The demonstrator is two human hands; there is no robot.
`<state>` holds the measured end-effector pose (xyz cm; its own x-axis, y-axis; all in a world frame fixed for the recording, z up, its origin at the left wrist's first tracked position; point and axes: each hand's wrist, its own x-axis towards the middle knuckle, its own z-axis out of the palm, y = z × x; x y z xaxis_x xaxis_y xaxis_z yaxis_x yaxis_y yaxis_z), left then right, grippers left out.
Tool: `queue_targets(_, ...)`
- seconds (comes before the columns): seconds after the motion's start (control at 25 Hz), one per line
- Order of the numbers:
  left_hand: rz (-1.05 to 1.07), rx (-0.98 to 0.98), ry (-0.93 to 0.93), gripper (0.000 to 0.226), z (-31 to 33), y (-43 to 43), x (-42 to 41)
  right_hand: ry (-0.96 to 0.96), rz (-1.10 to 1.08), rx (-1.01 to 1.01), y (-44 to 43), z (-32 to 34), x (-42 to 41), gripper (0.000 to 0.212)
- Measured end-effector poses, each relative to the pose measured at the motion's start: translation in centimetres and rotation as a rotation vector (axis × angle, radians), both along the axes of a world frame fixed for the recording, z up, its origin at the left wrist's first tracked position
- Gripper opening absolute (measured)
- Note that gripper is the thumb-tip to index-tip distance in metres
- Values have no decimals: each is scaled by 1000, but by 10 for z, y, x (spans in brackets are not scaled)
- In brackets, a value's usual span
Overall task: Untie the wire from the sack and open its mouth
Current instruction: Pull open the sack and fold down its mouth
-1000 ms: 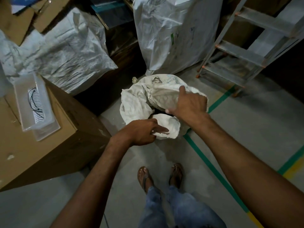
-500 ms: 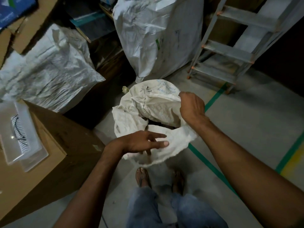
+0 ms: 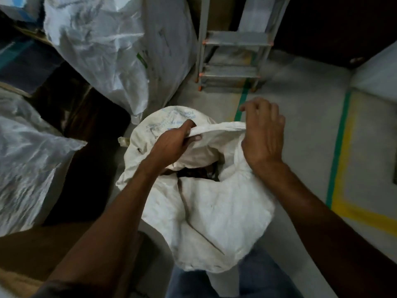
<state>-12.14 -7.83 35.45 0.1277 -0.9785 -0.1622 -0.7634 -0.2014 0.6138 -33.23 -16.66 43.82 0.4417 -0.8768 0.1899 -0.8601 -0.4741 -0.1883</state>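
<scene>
Your fingers (image 3: 194,137) on the left hand (image 3: 171,145) were pinched around the far rim of the sack (image 3: 214,211); your right hand (image 3: 262,134) was curled over the same rim just right of it, grip hidden. The sack stood on the floor (image 3: 300,130) between your arms, mouth partly open. No wire was visible. It looked soft, limp woven cloth, best held by the rim.

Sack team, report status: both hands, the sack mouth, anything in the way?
Left hand gripping the sack rim; right hand on the rim opposite. Mouth partly open, dark contents showing. No wire visible. Nothing obstructing.
</scene>
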Motion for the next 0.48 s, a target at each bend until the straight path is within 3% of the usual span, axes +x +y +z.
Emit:
queue_targets(0.08,-10,38,122,29,9,-20,2,105,63,-23,24,-11,26,64)
queue_targets(0.2,0,67,292,31,12,-40,7,288,-11,217,46,-55,45,91)
queue_targets(0.24,-3,82,297,30,12,-42,9,278,-54,251,46,-68,43,89)
queue_targets(0.32,-25,99,241,33,9,-41,14,222,-69,244,37,-86,36,68)
queue_targets(0.36,-61,93,198,47,7,-38,18,203,-54,261,31,-89,33,57)
queue_targets(0.44,-219,-13,8,83,-5,-32,25,112,-21,476,9,-85,28,41)
queue_targets(0.48,-302,-109,-154,86,-16,-28,29,45,-6,662,-3,-82,25,38)
